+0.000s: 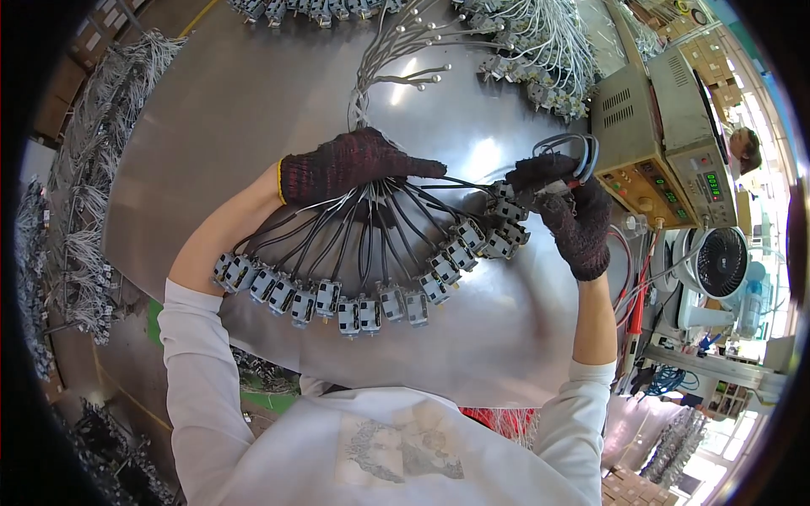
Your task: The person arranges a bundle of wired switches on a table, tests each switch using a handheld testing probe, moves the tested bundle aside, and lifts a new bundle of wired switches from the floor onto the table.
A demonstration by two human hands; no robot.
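Note:
Dark red-and-black knitted gloves cover both my hands. My left hand [359, 167] is closed round a bundle of cables [363, 105], whose grey ends with small pale tips spread out beyond it. On the near side, black leads [342, 236] fan out to several small grey box-shaped parts [371, 314], which lie in an arc on the metal table [211, 135]. At the right end of that arc, my right hand [569, 207] pinches a small grey part [553, 187] with looped grey-blue wires [586, 156]. The fingers partly hide it.
Two bench instruments [666, 185] with lit displays stand at the right, with red leads beside them. A black-and-white fan [717, 261] is nearer. More wired parts [540, 72] lie at the table's far edge, and cable bundles [93, 211] hang left. Another person [744, 150] is far right.

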